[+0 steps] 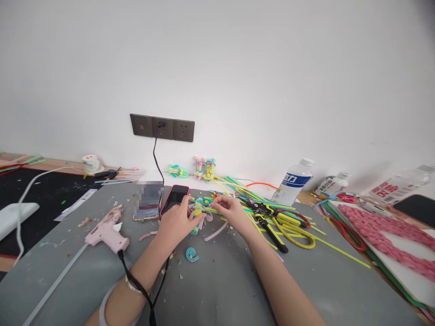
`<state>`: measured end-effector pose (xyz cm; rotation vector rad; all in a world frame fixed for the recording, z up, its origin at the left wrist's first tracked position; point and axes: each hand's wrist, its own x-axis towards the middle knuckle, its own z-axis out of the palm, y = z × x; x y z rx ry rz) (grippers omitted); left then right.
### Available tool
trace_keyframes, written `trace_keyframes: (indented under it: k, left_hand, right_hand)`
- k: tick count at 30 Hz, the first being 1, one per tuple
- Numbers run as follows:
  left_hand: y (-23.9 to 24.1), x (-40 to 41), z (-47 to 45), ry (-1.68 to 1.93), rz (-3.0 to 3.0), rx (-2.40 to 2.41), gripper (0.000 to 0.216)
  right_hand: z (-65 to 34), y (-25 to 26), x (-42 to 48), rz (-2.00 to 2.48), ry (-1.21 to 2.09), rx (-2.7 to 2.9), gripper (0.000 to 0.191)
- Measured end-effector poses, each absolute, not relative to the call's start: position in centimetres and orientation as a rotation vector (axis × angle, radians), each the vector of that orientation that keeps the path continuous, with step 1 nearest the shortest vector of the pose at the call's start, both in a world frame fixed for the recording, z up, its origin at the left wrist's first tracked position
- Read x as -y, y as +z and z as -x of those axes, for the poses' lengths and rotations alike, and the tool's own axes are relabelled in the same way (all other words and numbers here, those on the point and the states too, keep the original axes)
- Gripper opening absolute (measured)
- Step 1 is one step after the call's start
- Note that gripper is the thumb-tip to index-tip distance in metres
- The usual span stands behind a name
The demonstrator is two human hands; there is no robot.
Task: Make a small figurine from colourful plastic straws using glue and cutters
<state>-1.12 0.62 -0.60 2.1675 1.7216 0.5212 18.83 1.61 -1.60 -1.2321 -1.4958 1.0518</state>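
My left hand [178, 219] rests on the grey mat [217, 280], its thumb and fingers pinched on a small multicoloured straw figure [198, 209]. My right hand [229, 209] meets it from the right, fingertips closed on the same figure's upper end, near a green straw. Pink curved strips [215, 232] lie just below the hands. A blue curled piece [192, 255] sits nearer to me on the mat.
A pink glue gun [106, 232] lies left, its black cord crossing my left wrist. A phone in a pink case [174, 197] sits beyond my left hand. Pliers [268, 217], a straw pile [258, 194], bottles [294, 182] and pink braids [380, 235] are right. Finished figures [204, 168] stand by the wall.
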Motion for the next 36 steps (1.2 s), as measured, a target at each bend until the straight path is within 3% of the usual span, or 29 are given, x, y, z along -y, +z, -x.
trace_keyframes:
  k: [2,5,17,27,36]
  left_hand:
    - [-0.8,-0.6,1.0,0.464,-2.187,-1.677,0.066]
    - [-1.2,-0.8,1.0,0.476,-2.174,-1.587,0.070]
    - [-0.9,-0.3,1.2,0.424,-2.197,-1.564,0.039]
    - [-1.5,-1.1,0.8,0.968,-1.725,-1.112,0.042]
    - [-2.9,-2.0,0.6,0.976,-1.605,-0.984,0.049]
  right_hand:
    - [-18.7,-1.7,-1.7,1.237,1.069,1.482,0.041]
    - [-18.5,-1.6,-1.7,1.216,1.064,1.439,0.040]
    - [-18.7,-1.4,-1.5,1.080,1.030,1.160,0.037]
    - [-18.7,-1.4,-1.4,0.986,1.097,1.052,0.038]
    - [-18.0,-0.9,-0.9,1.002,1.242,0.980,0.035]
